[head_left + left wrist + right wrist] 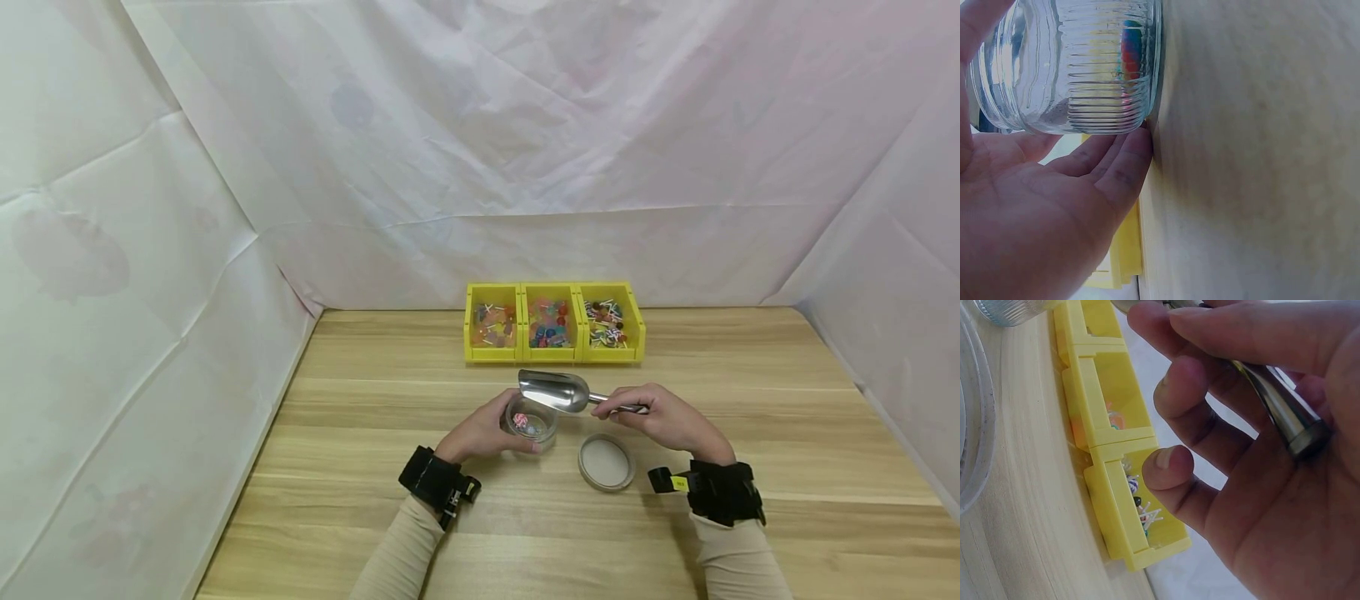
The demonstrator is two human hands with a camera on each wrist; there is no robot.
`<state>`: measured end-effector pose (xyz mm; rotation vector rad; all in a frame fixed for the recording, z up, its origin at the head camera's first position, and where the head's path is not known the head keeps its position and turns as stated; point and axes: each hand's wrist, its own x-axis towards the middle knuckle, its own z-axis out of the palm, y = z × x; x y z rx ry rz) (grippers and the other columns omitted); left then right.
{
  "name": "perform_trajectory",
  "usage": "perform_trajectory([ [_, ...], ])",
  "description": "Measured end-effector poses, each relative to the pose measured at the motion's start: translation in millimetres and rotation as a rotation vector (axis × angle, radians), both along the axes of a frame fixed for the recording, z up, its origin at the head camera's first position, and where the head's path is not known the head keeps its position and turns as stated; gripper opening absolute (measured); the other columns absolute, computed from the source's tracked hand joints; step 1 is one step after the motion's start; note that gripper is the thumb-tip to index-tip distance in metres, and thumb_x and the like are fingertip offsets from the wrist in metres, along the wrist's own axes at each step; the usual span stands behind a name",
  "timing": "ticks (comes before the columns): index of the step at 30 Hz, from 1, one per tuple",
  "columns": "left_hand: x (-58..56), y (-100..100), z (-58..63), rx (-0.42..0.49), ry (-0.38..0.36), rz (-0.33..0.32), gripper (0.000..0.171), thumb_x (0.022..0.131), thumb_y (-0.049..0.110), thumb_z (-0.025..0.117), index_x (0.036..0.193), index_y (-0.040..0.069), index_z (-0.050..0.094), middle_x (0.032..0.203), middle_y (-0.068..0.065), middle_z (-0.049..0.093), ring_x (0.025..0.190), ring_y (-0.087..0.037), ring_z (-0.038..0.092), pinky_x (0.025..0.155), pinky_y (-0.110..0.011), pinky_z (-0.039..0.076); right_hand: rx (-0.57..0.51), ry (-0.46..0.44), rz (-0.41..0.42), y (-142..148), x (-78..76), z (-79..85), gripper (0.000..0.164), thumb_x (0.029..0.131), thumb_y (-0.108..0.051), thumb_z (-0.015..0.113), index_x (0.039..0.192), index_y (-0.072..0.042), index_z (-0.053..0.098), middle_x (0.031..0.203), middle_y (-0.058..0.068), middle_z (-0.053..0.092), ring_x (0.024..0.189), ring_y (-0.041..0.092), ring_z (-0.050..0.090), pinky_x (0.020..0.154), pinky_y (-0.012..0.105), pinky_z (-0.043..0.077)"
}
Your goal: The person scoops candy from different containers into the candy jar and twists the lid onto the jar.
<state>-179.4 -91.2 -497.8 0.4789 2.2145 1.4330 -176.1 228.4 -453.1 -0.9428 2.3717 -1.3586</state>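
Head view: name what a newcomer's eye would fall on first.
Probably the three yellow bins of small colourful pieces, side by side just right of centre. Then the shiny metal scoop in the right hand, close to the clear jar that the left hand holds.

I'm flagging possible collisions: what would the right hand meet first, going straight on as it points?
Probably the clear jar in the left hand; height is unclear, so the right hand might pass above it.

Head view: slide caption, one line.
Left hand holds a clear jar, right hand grips a metal scoop, three yellow bins behind.
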Motion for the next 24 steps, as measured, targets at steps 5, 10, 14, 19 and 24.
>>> perform_trajectory([
  [5, -1.5, 0.2, -2.3, 0.026, 0.003, -0.012, 0.08, 0.076, 0.025, 0.087, 0.144, 0.024, 0.044, 0.134, -0.002, 0.058, 0.126, -0.023, 0.052, 0.108, -0.046, 0.04, 0.015, 0.022, -0.007, 0.0, 0.4, 0.3, 0.025, 0.097, -0.003, 0.06, 0.113, -0.017, 0.075, 0.106, -0.003, 0.073, 0.101, 0.009, 0.067, 0.083, 0.023, 0.055],
  [10, -1.6, -0.1, -2.4, 0.023, 0.008, -0.012, 0.08, 0.076, 0.026, 0.088, 0.144, 0.024, 0.044, 0.134, -0.001, 0.058, 0.126, -0.022, 0.052, 0.108, -0.046, 0.04, 0.014, 0.02, -0.005, -0.6, 0.4, 0.7, 0.025, 0.097, -0.004, 0.06, 0.113, -0.016, 0.074, 0.107, 0.003, 0.073, 0.101, 0.01, 0.067, 0.084, 0.023, 0.055],
  [14, -1.0, -0.7, -1.7, 0.015, 0.011, -0.012, 0.081, 0.076, 0.027, 0.088, 0.144, 0.024, 0.043, 0.134, -0.001, 0.058, 0.126, -0.022, 0.052, 0.108, -0.045, 0.04, 0.005, 0.01, -0.007, -1.3, 0.7, 1.1, 0.024, 0.098, -0.005, 0.06, 0.113, -0.016, 0.074, 0.107, 0.01, 0.073, 0.101, 0.01, 0.067, 0.084, 0.023, 0.055],
  [19, -1.1, -0.5, -2.2, 0.027, 0.014, -0.021, 0.079, 0.076, 0.025, 0.087, 0.143, 0.024, 0.044, 0.134, -0.003, 0.058, 0.126, -0.023, 0.053, 0.108, -0.046, 0.04, -0.011, 0.004, -0.009, -4.2, 0.6, -0.1, 0.023, 0.099, -0.008, 0.059, 0.115, -0.015, 0.074, 0.108, 0.014, 0.072, 0.101, 0.011, 0.068, 0.084, 0.024, 0.055],
  [24, -2.0, 0.5, -2.9, 0.029, 0.025, -0.033, 0.08, 0.077, 0.026, 0.087, 0.143, 0.024, 0.043, 0.136, -0.001, 0.057, 0.128, -0.023, 0.052, 0.109, -0.045, 0.04, -0.012, -0.019, -0.013, -6.8, 0.1, -1.4, 0.023, 0.1, -0.009, 0.058, 0.117, -0.016, 0.073, 0.108, 0.015, 0.072, 0.101, 0.011, 0.068, 0.084, 0.025, 0.056],
])
